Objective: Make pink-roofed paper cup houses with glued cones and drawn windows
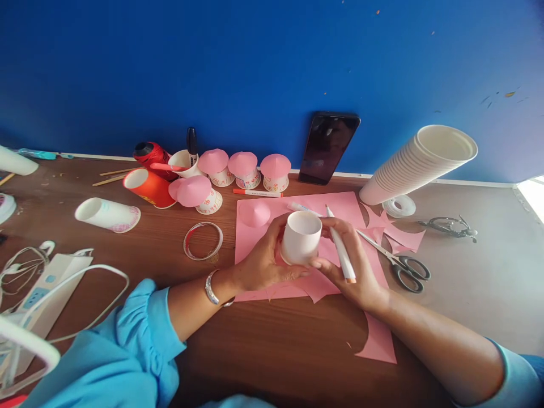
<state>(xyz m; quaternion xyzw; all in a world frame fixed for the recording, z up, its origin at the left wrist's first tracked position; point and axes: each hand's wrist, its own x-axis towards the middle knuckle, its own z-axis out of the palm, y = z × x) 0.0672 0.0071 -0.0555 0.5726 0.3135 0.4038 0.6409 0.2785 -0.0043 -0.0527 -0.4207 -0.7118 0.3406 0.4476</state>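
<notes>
My left hand (267, 258) is closed round the left side of a short white paper cup (301, 241), which I hold above the pink paper (297, 289). Its near wall looks plain white. My right hand (351, 263) has a white marker (341, 246) tucked between thumb and fingers, its dark tip pointing up and away from me. Fingers of that hand also touch the cup's right side. Beyond my hands a pink paper cone (254, 214) lies on the sheet, near another marker (304, 209) partly hidden behind the cup.
Several decorated cups with pink cone roofs (275, 166) stand by the blue wall. A phone (329, 148) leans there, left of a tilted cup stack (419, 164). Scissors (402, 263) and paper scraps lie right, a tape roll (203, 241) left. A power strip (40, 300) with cables lies far left.
</notes>
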